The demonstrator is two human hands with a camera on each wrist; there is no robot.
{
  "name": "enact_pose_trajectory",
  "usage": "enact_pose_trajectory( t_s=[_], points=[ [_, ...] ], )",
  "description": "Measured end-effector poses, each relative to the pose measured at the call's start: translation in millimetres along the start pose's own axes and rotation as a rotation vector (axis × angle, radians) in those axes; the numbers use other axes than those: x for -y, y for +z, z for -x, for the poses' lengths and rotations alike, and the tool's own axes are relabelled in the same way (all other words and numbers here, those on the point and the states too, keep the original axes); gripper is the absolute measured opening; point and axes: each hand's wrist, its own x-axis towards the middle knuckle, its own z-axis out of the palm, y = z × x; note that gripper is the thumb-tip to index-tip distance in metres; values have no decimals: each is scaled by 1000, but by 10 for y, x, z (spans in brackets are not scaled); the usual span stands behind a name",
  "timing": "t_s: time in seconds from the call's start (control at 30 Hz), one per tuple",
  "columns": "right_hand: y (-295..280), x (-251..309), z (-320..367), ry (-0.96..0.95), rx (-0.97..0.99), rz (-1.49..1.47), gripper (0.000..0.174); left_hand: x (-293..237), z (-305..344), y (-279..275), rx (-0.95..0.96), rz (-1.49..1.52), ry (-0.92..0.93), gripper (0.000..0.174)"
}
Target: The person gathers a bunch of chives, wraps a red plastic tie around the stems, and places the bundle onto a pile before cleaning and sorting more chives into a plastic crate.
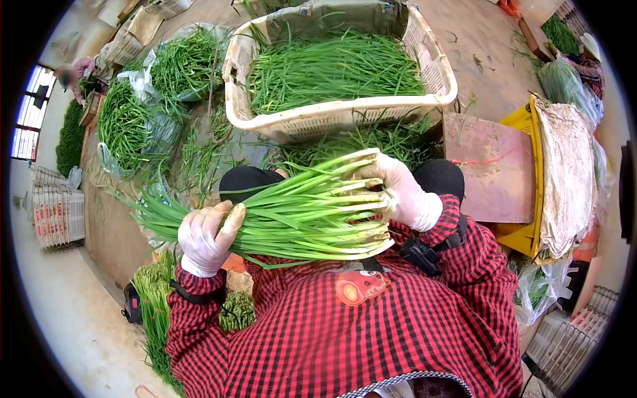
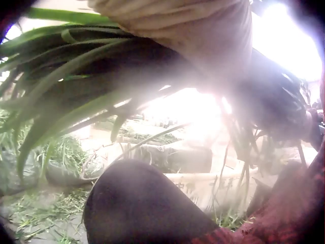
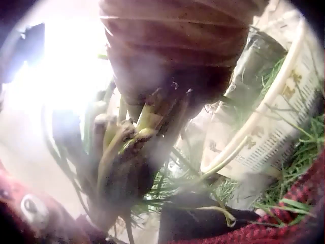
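A thick bunch of garlic chives [image 1: 298, 215] lies across in front of the chest, green leaves to the left and pale cut ends to the right. My left hand [image 1: 207, 235], in a thin whitish glove, grips the leafy part with the thumb on top. At the stem ends my right hand [image 1: 403, 192], gloved too, holds the upper stalks, its fingers partly hidden behind them. Dark leaves [image 2: 66, 66] hang below the left glove in the left wrist view. In the right wrist view, stem ends [image 3: 144, 124] show under the right glove; glare washes out part of both wrist views.
A white plastic basket [image 1: 345, 106] filled with chives stands ahead. Bagged chives [image 1: 189, 63] sit on the floor to the left, bundled ones [image 1: 156, 292] beside the left elbow. At right are a board [image 1: 488, 166] and a yellow crate [image 1: 527, 119]. Loose leaves litter the floor.
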Motion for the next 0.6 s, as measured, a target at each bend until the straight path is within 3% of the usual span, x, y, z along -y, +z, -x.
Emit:
enact_pose_trajectory(
  t_s=[0.03,0.13,0.3,0.4,0.47,0.5,0.6],
  points=[
    [-8,23,19,-128,-24,275,34,-4,-5,5,11,13,12,48],
    [-62,139,114,-254,-27,597,34,-11,-14,32,36,50,45,49],
    [-280,61,229,-247,-23,757,24,-34,1,71,37,69,65,50],
    [-778,-138,238,-105,-329,775,14,-37,56,54,35,51,29,50],
    [-1061,-111,193,228,-374,983,16,-21,86,66,41,43,11,49],
    [-1007,-99,157,-110,-445,1160,27,-32,89,71,49,75,-7,47],
    [-580,232,-122,-269,-203,835,41,-73,-3,66,47,120,15,47]
  ],
)
